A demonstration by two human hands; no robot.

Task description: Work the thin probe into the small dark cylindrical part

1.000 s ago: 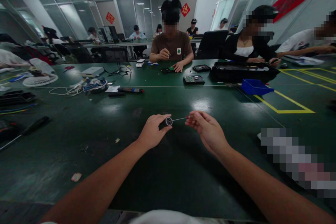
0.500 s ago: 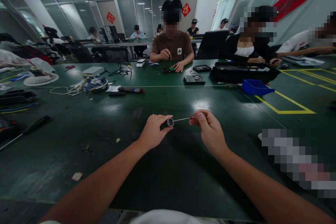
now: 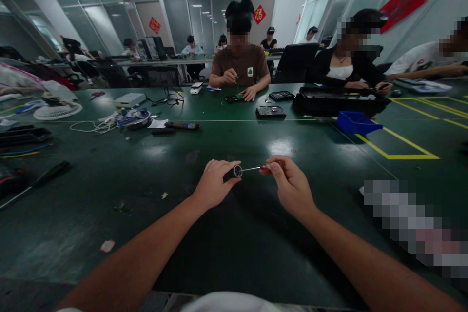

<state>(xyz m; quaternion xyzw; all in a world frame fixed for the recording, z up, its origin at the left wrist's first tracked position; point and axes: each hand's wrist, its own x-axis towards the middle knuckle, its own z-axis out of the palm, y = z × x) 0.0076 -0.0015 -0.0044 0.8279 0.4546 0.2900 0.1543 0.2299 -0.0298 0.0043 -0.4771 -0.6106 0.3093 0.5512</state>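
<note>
Between its thumb and fingers, my left hand (image 3: 215, 183) grips a small dark cylinder (image 3: 237, 171) with a light metallic ring at its open end, which faces right. My right hand (image 3: 290, 180) is closed around the reddish handle of a thin screwdriver (image 3: 252, 169). The screwdriver's shaft points left and reaches the cylinder's ringed end; whether the tip sits inside is too small to tell. Both hands are above the green table (image 3: 234, 243).
Across the table a person in a brown shirt (image 3: 239, 66) works on a circuit board. A dark pen-like tool (image 3: 183, 126), a cable bundle (image 3: 131, 118), a blue tray (image 3: 356, 122) and a black housing (image 3: 340, 100) lie ahead. At left is a long screwdriver (image 3: 51, 173).
My right hand has shifted slightly left with the screwdriver, whose handle is now a little nearer the cylinder. My left hand has hardly moved.
</note>
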